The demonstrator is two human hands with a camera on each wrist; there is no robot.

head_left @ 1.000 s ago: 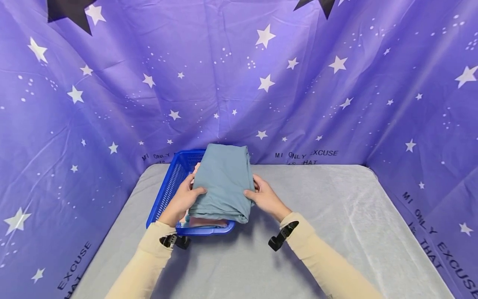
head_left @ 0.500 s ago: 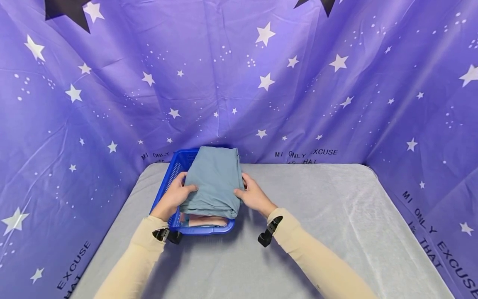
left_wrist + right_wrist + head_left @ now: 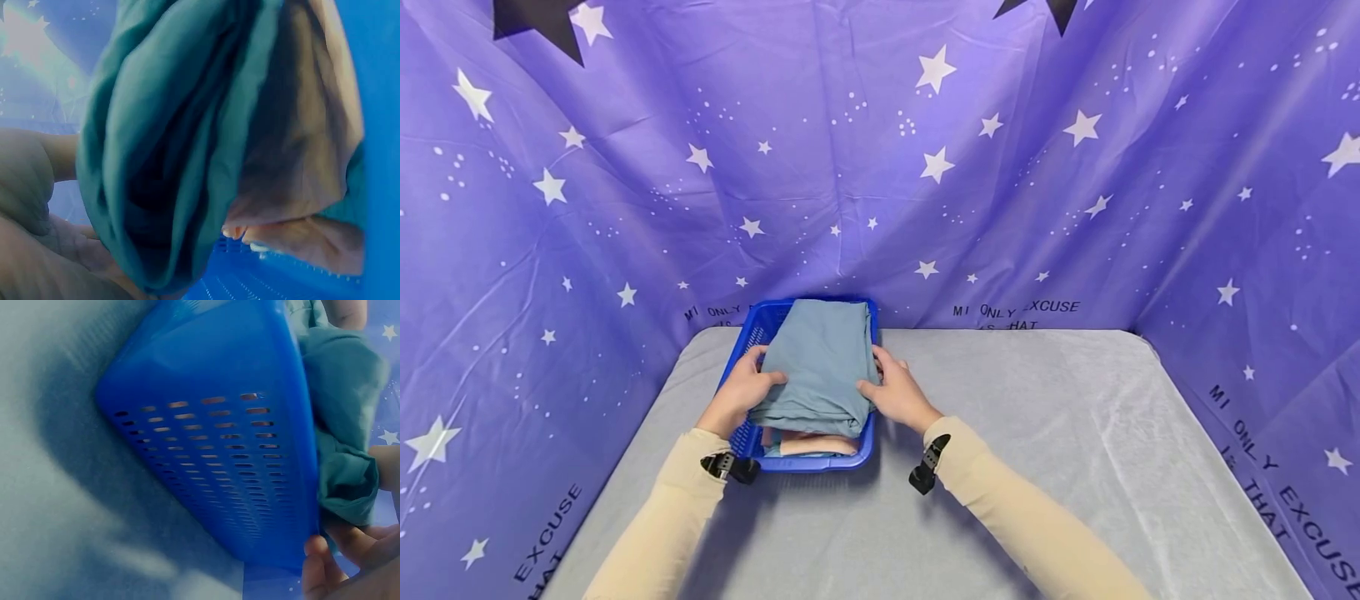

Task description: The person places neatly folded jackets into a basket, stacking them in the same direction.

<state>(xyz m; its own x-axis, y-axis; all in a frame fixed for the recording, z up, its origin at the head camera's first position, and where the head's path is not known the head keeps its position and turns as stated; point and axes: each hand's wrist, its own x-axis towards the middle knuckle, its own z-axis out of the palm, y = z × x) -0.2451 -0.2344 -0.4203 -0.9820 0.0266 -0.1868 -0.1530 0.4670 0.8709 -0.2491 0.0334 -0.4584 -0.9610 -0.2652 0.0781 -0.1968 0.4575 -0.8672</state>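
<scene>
A folded blue-grey cloth garment [image 3: 820,362] lies across the opening of a blue plastic basket [image 3: 842,461]. My left hand [image 3: 741,392] grips its left edge, thumb on top and fingers underneath. On the opposite edge, my right hand [image 3: 901,393] holds it the same way, beside the basket's right rim. Seen from the left wrist, the garment's folded layers [image 3: 169,150] hang above pink-beige cloth [image 3: 300,125] inside the basket. In the right wrist view, fingers [image 3: 315,547] of the right hand are at the rim of the slotted basket wall [image 3: 212,437].
The basket stands at the back left of a table with a grey cloth cover [image 3: 1037,450]. Purple star-printed curtains [image 3: 880,167] enclose the table at the back and both sides. A black strap device [image 3: 928,462] sits on the right wrist, and a similar one [image 3: 730,467] on the left.
Both hands have moved left with the folded garment, bringing it from partly beyond the basket's right side to over the basket. The basket's right rim now shows. The grip looks the same.
</scene>
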